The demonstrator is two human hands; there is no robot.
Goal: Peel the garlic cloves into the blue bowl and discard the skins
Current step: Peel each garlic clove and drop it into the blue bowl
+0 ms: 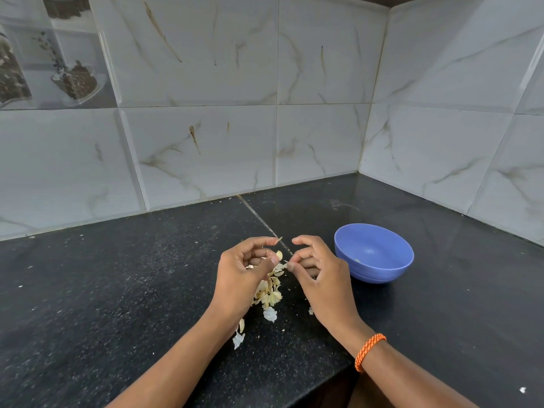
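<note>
**Operator:** Black speckled granite countertop [117, 290] is the work surface. Report hand pose.

**Inspector:** Both forearms enter from the lower edge and converge above the countertop. Left hand [244, 272] is held palm inward, fingers curled, with the thumb tip close to the index tip. A thin flake of garlic skin [279, 240] projects from the index fingertip. Whether a clove sits inside the curled fingers cannot be determined; the hand hides it.

**Operator:** Right hand?

**Inspector:** Right hand [318, 269] faces the left one, just beside it, not touching. Fingers are curled; thumb and a lower finger pinch a small pale fragment [286, 261] at the gap between the hands. Index finger arches above, its tip free. An orange braided wristband [369, 351] circles the right wrist.

**Operator:** Location of task items.

**Inspector:** Blue bowl [379, 269] stands upright on the countertop, just right of the right hand. One small pale piece [357, 260] lies low inside it, near the left wall; too small to identify. Discarded garlic skins [269, 293] lie in a loose heap on the countertop below and between the hands, with scattered flakes trailing toward the left forearm.

**Operator:** Background?

**Inspector:** Marbled grey wall tiles [206, 142] meet at a corner behind the bowl.
</note>
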